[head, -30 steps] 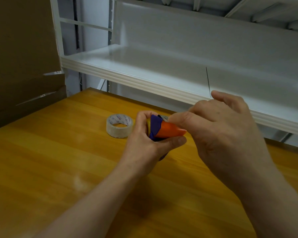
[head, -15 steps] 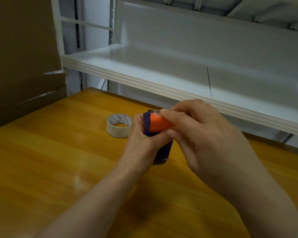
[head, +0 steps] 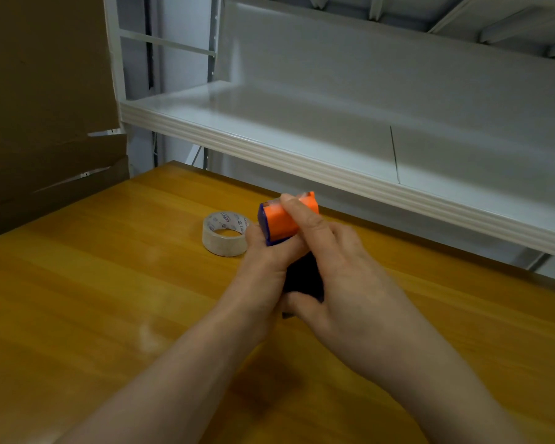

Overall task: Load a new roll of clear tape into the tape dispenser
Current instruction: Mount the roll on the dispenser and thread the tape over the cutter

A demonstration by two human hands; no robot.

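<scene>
The tape dispenser [head: 281, 222], orange on top with a dark blue body, stands upright between both hands above the wooden table [head: 77, 299]. My left hand [head: 263, 267] grips its lower left side. My right hand [head: 337, 277] wraps the right side, with the forefinger laid along the orange top and the thumb under the dark base. A roll of clear tape [head: 225, 233] lies flat on the table just left of the dispenser, untouched. Most of the dispenser's body is hidden by my fingers.
A white metal shelf [head: 302, 155] juts out over the far edge of the table. A brown cardboard box [head: 45, 107] stands at the left.
My right hand slid down from pinching the orange top to wrapping the dispenser's side. The dispenser turned more upright. The tape roll stayed put.
</scene>
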